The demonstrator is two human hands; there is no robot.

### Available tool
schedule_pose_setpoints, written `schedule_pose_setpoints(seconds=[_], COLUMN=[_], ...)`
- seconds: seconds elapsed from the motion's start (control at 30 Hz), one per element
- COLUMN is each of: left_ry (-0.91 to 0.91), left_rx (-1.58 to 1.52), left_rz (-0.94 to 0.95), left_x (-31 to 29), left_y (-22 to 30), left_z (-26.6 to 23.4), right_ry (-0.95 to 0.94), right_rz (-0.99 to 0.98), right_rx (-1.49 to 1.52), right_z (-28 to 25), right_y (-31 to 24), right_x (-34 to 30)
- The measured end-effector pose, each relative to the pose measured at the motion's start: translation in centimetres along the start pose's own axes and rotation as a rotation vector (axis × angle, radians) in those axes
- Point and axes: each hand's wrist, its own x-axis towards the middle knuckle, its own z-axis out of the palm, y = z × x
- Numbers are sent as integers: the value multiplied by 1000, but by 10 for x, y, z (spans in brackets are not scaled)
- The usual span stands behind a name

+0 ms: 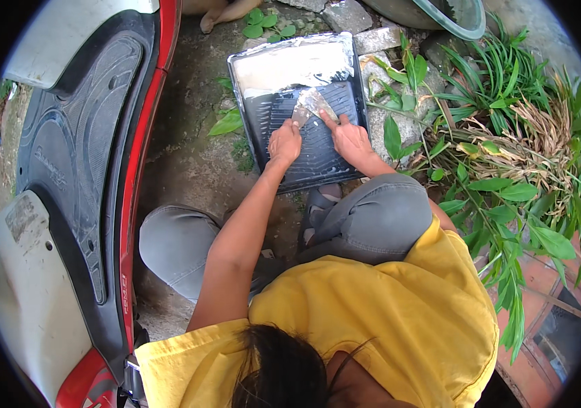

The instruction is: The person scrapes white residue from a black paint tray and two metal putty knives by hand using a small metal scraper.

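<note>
A black paint tray (260,143) lies on the ground in front of me, with thick white paint (294,64) across its far end and white smears over its ribbed slope. My left hand (285,143) is closed on a small putty knife (300,115). In my right hand (351,141) is a second putty knife (315,100), its blade coated with white paint and my index finger stretched along it. The two blades meet or overlap above the ribbed part; whether they touch, I cannot tell. Both handles are mostly covered by my fingers.
At my left stands a red and grey motor scooter (73,149) with a black footboard. Leafy plants (508,190) and dry leaves crowd the right side. Broken stones (346,16) and a grey-green tub (464,30) lie beyond the tray. An animal's tan paw (212,19) shows at the top.
</note>
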Motion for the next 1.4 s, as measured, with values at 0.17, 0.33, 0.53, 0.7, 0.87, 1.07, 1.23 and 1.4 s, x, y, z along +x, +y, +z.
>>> schedule_pose_setpoints(seconds=[0.17, 0.33, 0.53, 0.7, 0.87, 1.07, 1.23, 1.4], left_ry=[38, 31, 31, 47, 44, 52, 15, -76], left_rx=[0, -2, 24, 11, 58, 35, 30, -50], left_rz=[-32, -32, -36, -41, -54, -30, -54, -32], left_x=[1, -1, -4, 1, -2, 3, 4, 16], left_y=[4, 7, 14, 4, 4, 11, 7, 2], left_z=[-3, -3, -3, -11, -15, -15, -22, -20], right_ry=[45, 8, 104, 141, -145, 91, 13, 110], right_rz=[-37, -17, -33, -88, 10, -132, -104, -88], right_rx=[15, -66, -74, 148, 451, 143, -67, 140], right_z=[-9, -5, 5, -21, -78, -37, -31, -25], right_y=[3, -1, 9, 11, 14, 12, 8, 24], right_x=[-5, -1, -5, 5, 14, 8, -9, 3])
